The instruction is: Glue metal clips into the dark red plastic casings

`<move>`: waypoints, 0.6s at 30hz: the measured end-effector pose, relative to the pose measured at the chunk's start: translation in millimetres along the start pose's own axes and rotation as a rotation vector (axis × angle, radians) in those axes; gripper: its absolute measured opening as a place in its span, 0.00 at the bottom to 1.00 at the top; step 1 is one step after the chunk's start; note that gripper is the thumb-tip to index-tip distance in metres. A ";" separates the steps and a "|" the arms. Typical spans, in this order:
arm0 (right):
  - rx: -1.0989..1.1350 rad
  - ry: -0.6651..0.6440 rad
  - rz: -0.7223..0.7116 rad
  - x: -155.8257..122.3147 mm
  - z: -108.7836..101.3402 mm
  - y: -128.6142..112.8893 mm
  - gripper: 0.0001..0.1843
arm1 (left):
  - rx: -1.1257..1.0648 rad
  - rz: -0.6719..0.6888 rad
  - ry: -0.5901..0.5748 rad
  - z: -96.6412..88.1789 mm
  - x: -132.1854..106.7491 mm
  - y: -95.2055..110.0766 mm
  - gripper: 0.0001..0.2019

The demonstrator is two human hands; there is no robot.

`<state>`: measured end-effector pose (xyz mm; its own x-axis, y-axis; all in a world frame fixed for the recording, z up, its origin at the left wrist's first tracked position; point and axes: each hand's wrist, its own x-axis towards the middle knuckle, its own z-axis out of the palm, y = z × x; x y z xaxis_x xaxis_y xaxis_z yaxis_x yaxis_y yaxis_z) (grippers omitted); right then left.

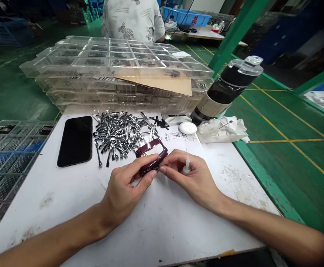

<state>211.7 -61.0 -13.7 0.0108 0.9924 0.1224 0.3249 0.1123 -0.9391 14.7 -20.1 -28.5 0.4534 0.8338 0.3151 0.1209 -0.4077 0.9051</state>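
Note:
My left hand point(128, 185) pinches a dark red, rounded plastic frame point(151, 152) just above the white table point(156, 222). My right hand point(191, 176) meets it from the right, fingertips pressed on a small metal part at the frame's lower edge. A small white syringe-like applicator point(187, 165) stands up between the right hand's fingers. Directly behind the frame lies a heap of several shiny metal clips point(123, 131).
A black phone point(76, 140) lies left of the heap. Stacked clear compartment trays point(117, 70) with a cardboard sheet point(164, 83) fill the back. A dark bottle point(228, 87), white round case point(187, 128) and cloth point(223, 129) sit right. More trays point(8, 155) at left. A person's back point(132, 18) beyond.

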 end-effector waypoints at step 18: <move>0.332 -0.044 0.232 0.4 5.6 2.9 0.15 | -0.386 -0.299 -0.031 -0.9 -0.6 7.6 0.12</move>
<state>207.3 -60.0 -18.1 0.0055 0.9937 -0.1123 -0.0046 -0.1122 -0.9937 14.6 -23.4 -21.5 0.4757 0.8793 0.0218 -0.0835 0.0205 0.9963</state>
